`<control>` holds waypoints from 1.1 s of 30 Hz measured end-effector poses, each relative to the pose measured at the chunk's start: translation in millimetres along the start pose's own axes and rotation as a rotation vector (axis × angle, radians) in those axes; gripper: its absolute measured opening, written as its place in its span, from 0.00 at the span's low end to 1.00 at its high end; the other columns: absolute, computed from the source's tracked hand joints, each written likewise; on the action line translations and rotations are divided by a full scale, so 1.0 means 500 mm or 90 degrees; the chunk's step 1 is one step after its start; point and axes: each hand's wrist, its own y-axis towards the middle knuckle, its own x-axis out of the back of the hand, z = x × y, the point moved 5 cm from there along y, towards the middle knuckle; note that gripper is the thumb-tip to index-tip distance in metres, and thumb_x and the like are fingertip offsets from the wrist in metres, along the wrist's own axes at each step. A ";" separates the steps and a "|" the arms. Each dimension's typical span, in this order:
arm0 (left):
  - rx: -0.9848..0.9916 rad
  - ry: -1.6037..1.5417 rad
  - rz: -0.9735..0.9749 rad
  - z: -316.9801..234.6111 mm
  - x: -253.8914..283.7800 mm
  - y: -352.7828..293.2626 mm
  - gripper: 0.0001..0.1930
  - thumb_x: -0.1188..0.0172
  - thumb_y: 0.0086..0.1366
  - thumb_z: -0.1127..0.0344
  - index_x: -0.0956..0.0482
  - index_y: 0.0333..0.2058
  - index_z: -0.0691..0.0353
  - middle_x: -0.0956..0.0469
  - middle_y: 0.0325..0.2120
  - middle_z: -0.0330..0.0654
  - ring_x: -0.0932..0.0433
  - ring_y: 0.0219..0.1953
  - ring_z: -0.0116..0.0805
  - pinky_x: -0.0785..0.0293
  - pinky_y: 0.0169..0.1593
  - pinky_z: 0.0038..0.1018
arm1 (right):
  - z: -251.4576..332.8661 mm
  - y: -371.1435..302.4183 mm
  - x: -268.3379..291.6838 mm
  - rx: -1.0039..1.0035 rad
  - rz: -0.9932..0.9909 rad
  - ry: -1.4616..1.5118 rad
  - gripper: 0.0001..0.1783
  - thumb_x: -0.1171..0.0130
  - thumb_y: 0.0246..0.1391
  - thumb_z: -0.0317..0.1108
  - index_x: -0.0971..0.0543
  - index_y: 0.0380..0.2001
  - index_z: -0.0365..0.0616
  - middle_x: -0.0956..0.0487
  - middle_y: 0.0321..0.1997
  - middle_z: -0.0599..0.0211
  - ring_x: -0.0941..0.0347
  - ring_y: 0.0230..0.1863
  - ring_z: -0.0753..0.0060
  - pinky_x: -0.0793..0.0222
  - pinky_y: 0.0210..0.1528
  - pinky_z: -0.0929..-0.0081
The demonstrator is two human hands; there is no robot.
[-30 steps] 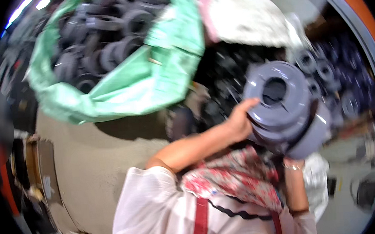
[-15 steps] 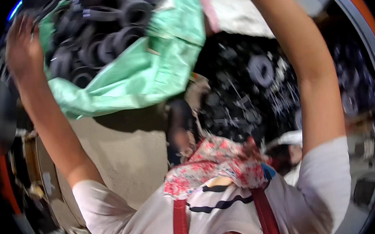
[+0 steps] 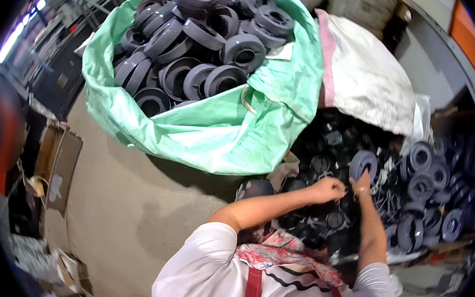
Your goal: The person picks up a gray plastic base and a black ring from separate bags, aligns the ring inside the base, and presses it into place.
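Observation:
My right hand is closed on the near edge of a grey plastic ring, which is tilted up over a heap of black plastic parts. Just left of it, my left hand hovers above the same heap, its fingers curled together. Whether anything small is pinched in them is hidden. A large green sack stands open beyond my left arm, filled with grey rings like the one in my right hand.
More grey rings are piled at the right. A white sack with a pink edge lies behind the black parts. Cardboard stands along the left of the concrete floor. An orange post rises at the far right.
My left hand has come from the green sack's left side to the black heap. My right arm, stretched far forward before, is drawn back, its hand now gripping the ring. The view has shifted.

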 end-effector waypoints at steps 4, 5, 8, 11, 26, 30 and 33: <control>0.139 0.107 -0.230 0.037 0.046 -0.016 0.10 0.40 0.48 0.65 0.22 0.26 0.66 0.24 0.19 0.39 0.26 0.24 0.31 0.30 0.31 0.27 | 0.022 -0.008 0.023 -0.056 -0.061 -0.068 0.30 0.35 0.39 0.45 0.30 0.37 0.29 0.29 0.43 0.37 0.34 0.45 0.40 0.38 0.49 0.56; 0.163 0.052 -0.220 0.051 0.039 -0.015 0.11 0.40 0.50 0.66 0.23 0.30 0.67 0.25 0.21 0.38 0.26 0.25 0.30 0.30 0.32 0.26 | 0.025 -0.021 0.026 -0.050 -0.125 -0.060 0.28 0.36 0.40 0.46 0.28 0.32 0.28 0.28 0.41 0.36 0.32 0.43 0.39 0.37 0.46 0.56; 0.193 -0.066 -0.205 0.050 0.025 -0.016 0.13 0.40 0.52 0.67 0.25 0.36 0.67 0.25 0.25 0.37 0.28 0.27 0.27 0.30 0.35 0.23 | 0.067 -0.055 0.111 -0.106 -0.146 0.193 0.27 0.38 0.43 0.49 0.28 0.23 0.29 0.26 0.25 0.47 0.29 0.30 0.53 0.35 0.37 0.62; 0.171 -0.045 -0.192 0.056 -0.003 -0.022 0.12 0.40 0.52 0.70 0.26 0.36 0.66 0.25 0.26 0.37 0.27 0.28 0.25 0.30 0.35 0.22 | 0.262 -0.099 0.265 0.053 -0.133 0.310 0.21 0.38 0.45 0.46 0.27 0.24 0.34 0.29 0.22 0.66 0.36 0.26 0.77 0.38 0.29 0.77; 0.218 -0.033 -0.121 0.047 0.086 0.010 0.08 0.42 0.56 0.66 0.25 0.34 0.61 0.25 0.27 0.35 0.25 0.26 0.25 0.29 0.31 0.20 | 0.465 -0.074 0.377 0.432 -0.021 0.267 0.27 0.40 0.39 0.44 0.26 0.40 0.35 0.26 0.39 0.50 0.31 0.44 0.49 0.35 0.47 0.61; 0.248 0.046 -0.075 0.053 0.033 0.008 0.05 0.42 0.57 0.65 0.25 0.31 0.58 0.25 0.25 0.32 0.26 0.26 0.23 0.31 0.30 0.18 | -0.016 -0.081 0.370 -0.033 -0.194 0.162 0.33 0.37 0.34 0.49 0.26 0.41 0.34 0.26 0.43 0.46 0.31 0.46 0.48 0.36 0.51 0.63; 0.250 0.050 -0.064 0.068 0.020 0.017 0.08 0.42 0.57 0.65 0.25 0.34 0.60 0.25 0.26 0.32 0.26 0.27 0.23 0.32 0.31 0.19 | -0.302 -0.116 0.448 -0.361 -0.318 -0.052 0.42 0.36 0.32 0.50 0.34 0.47 0.31 0.31 0.47 0.42 0.37 0.51 0.45 0.41 0.54 0.60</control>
